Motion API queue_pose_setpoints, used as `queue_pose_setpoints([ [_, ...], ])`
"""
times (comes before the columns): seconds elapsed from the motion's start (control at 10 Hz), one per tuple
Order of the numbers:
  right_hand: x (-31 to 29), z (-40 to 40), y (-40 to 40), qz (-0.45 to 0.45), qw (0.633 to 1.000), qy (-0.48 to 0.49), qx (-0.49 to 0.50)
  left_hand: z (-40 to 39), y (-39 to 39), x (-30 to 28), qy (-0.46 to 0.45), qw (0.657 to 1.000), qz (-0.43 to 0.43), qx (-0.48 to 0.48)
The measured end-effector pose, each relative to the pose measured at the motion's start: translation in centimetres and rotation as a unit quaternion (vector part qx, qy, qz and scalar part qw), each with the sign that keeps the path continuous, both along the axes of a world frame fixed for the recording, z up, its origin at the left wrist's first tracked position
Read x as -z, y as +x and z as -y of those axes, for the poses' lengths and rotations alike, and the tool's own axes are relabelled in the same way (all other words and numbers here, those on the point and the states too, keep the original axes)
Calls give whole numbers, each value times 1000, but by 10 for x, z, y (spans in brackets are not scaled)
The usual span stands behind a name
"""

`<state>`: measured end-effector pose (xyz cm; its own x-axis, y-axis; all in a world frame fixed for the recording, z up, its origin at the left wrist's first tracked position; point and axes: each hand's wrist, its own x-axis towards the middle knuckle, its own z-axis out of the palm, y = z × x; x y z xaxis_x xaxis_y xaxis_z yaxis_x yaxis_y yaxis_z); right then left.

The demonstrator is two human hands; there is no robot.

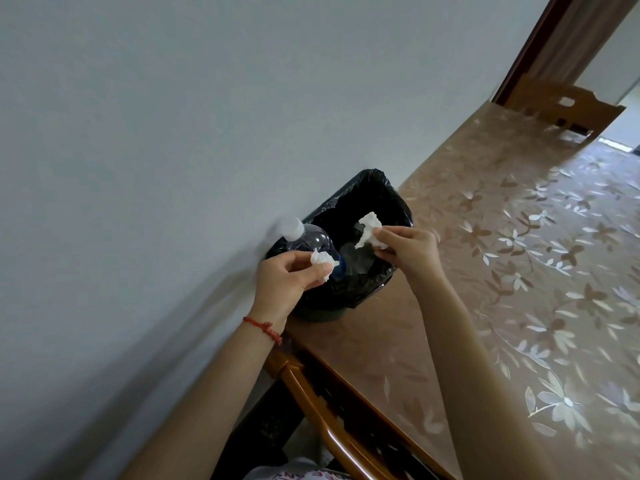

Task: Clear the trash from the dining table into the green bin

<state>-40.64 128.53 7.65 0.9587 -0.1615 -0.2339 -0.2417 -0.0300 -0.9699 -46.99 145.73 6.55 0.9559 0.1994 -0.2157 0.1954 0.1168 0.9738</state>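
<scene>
A bin (318, 311) lined with a black bag (377, 192) stands between the wall and the table's edge; its dark green base shows below the bag. My left hand (287, 282) holds a clear plastic bottle (308, 239) with a white cap, plus a small crumpled tissue (323, 259), at the bin's left rim. My right hand (408, 249) pinches a larger crumpled white tissue (369, 230) over the bin's opening. Something pale lies inside the bag.
The dining table (519, 271) with a tan floral cover fills the right side. A wooden chair back (332, 420) lies below my arms; another chair (568, 105) stands at the table's far end. A pale wall takes up the left.
</scene>
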Motion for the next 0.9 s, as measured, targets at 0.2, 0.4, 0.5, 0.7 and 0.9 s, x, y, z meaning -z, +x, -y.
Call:
queue_pose_setpoints([
  [0.2,5,12,-6,12,1000,-11,6,9,4,-4,-14,1000,8,13],
  [0.4,11,35,-33,14,999,21,34,32,15,-11,13,998,39,44],
  [0.5,14,47,-47,8,998,43,55,47,29,-17,33,997,48,51],
  [0.7,22,70,-65,-5,994,57,90,68,68,-16,85,995,38,44],
  [0.9,27,79,-71,2,994,62,94,77,85,2,106,994,10,30],
])
